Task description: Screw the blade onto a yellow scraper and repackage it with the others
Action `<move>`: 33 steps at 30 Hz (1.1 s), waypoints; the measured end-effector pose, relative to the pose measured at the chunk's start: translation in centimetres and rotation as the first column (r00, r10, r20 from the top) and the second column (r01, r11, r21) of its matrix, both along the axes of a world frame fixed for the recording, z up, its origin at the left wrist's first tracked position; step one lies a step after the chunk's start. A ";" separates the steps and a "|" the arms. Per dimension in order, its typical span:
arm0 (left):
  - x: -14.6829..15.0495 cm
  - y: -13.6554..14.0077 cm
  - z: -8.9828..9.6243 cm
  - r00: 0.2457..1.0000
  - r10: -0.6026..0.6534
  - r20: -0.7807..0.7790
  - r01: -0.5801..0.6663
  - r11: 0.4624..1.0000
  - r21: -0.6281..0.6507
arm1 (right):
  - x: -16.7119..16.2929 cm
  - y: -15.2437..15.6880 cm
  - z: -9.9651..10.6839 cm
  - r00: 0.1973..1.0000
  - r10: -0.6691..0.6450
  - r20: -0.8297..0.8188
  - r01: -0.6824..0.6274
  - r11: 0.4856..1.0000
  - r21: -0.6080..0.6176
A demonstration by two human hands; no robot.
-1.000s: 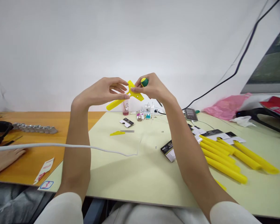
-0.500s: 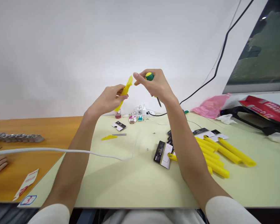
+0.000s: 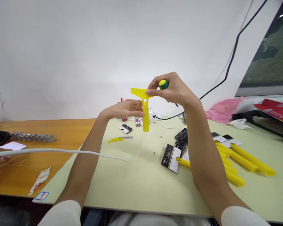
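Note:
A yellow plastic T-shaped scraper [image 3: 145,117] hangs upright above the table, its wide head at the top and its handle down. My left hand [image 3: 126,109] grips the handle from the left, thumb and fingertips closed at its edge. My right hand [image 3: 176,88] pinches the right end of the scraper's head between thumb and fingers. In the same hand sits a screwdriver [image 3: 163,84] with a green and yellow handle, its shaft partly hidden. Below lie a flat yellow piece [image 3: 115,140] and a thin metal blade [image 3: 126,137].
Several yellow tubular handles [image 3: 252,160] and black-and-white cards [image 3: 171,158] lie at the right, partly behind my forearm. A white cable [image 3: 85,152] crosses in front of my left forearm. Another person's hand [image 3: 0,158] is at far left, near metal parts [image 3: 35,137].
The scraper has turned from edge-on to facing me. My right hand has closed on its head, while my left hand has moved down and right along it. The view has shifted left.

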State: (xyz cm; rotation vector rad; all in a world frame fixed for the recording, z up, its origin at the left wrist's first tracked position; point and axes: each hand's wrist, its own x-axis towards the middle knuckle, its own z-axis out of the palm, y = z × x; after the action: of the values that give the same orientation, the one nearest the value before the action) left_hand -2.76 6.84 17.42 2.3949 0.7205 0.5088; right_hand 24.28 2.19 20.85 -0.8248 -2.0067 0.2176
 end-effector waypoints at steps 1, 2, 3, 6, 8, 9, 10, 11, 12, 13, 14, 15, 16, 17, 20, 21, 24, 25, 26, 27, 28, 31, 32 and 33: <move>-0.3 1.0 -0.3 0.995 0.040 -0.092 -0.039 0.999 0.010 | 0.2 -0.1 0.1 1.000 -0.013 -0.003 0.013 1.000 -0.002; -0.7 2.2 -0.8 0.976 0.085 -0.201 -0.084 0.996 0.013 | 0.3 -0.1 0.1 1.000 -0.023 -0.005 0.023 1.000 -0.006; -1.1 3.5 -1.3 0.939 0.133 -0.318 -0.138 0.990 0.007 | 0.4 -0.2 0.1 1.000 -0.029 -0.003 0.029 1.000 -0.011; -2.4 7.6 -3.9 0.731 0.200 -0.653 -0.330 0.940 -0.082 | 0.7 -0.2 0.1 0.999 -0.034 0.014 0.035 0.999 -0.037; -3.2 9.8 -6.0 0.631 0.186 -0.753 -0.430 0.892 -0.140 | 0.7 -0.1 0.1 0.999 -0.036 0.032 0.038 0.997 -0.061; -3.5 10.6 -7.1 0.604 0.181 -0.776 -0.453 0.879 -0.148 | 0.6 -0.1 0.1 0.998 -0.036 0.043 0.039 0.997 -0.073; -3.8 11.3 -8.0 0.584 0.175 -0.793 -0.469 0.870 -0.153 | 0.6 0.0 0.1 0.998 -0.034 0.052 0.038 0.996 -0.083; -4.1 11.9 -8.9 0.567 0.169 -0.806 -0.478 0.864 -0.155 | 0.5 0.1 0.1 0.998 -0.030 0.060 0.035 0.995 -0.090; -4.3 12.3 -9.7 0.554 0.161 -0.817 -0.484 0.860 -0.159 | 0.4 0.1 0.0 0.997 -0.025 0.066 0.031 0.995 -0.095; -4.5 12.7 -10.4 0.544 0.151 -0.825 -0.488 0.857 -0.164 | 0.4 0.2 0.0 0.997 -0.019 0.071 0.026 0.995 -0.100; -4.6 13.0 -10.9 0.538 0.143 -0.831 -0.488 0.856 -0.168 | 0.3 0.3 0.0 0.997 -0.014 0.075 0.022 0.994 -0.104; -4.7 13.2 -11.4 0.536 0.136 -0.833 -0.486 0.856 -0.173 | 0.3 0.3 0.0 0.997 -0.010 0.078 0.019 0.994 -0.106; -4.8 13.4 -11.7 0.538 0.130 -0.833 -0.482 0.858 -0.178 | 0.3 0.4 0.0 0.997 -0.009 0.082 0.018 0.994 -0.108; -4.9 13.6 -12.0 0.544 0.124 -0.830 -0.476 0.860 -0.184 | 0.3 0.4 0.0 0.996 -0.010 0.087 0.020 0.994 -0.107; -5.0 14.0 -12.4 0.571 0.094 -0.816 -0.448 0.868 -0.213 | 0.4 0.5 0.0 0.995 -0.031 0.100 0.042 0.994 -0.105; -5.0 14.1 -12.5 0.579 0.082 -0.811 -0.438 0.871 -0.225 | 0.4 0.4 0.1 0.994 -0.039 0.102 0.050 0.993 -0.105; -4.9 14.3 -12.6 0.594 0.051 -0.803 -0.413 0.876 -0.250 | 0.5 0.3 0.1 0.993 -0.052 0.108 0.064 0.992 -0.110; -4.9 14.3 -12.6 0.596 0.043 -0.802 -0.408 0.877 -0.256 | 0.5 0.3 0.1 0.993 -0.053 0.110 0.065 0.991 -0.113; -4.9 14.4 -12.6 0.598 0.038 -0.801 -0.405 0.876 -0.261 | 0.5 0.3 0.1 0.992 -0.053 0.113 0.066 0.991 -0.119; -4.9 14.4 -12.6 0.601 0.034 -0.799 -0.403 0.876 -0.266 | 0.5 0.4 0.1 0.992 -0.053 0.115 0.067 0.990 -0.125; -4.9 14.5 -12.6 0.603 0.030 -0.797 -0.403 0.874 -0.272 | 0.5 0.4 0.1 0.992 -0.052 0.116 0.067 0.989 -0.130; -4.7 14.4 -12.5 0.609 0.021 -0.793 -0.407 0.866 -0.290 | 0.5 0.6 0.0 0.992 -0.043 0.120 0.060 0.988 -0.143; -4.7 14.3 -12.5 0.610 0.020 -0.792 -0.409 0.864 -0.293 | 0.5 0.7 -0.1 0.991 -0.040 0.124 0.058 0.987 -0.148; -4.6 14.2 -12.6 0.610 0.019 -0.792 -0.409 0.864 -0.294 | 0.4 0.8 -0.1 0.991 -0.038 0.128 0.058 0.986 -0.154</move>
State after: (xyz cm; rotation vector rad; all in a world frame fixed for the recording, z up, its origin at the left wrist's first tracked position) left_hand -7.34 21.06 4.86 1.9962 1.3458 -0.6346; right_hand 24.72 3.01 20.74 -1.0073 -2.1038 0.3058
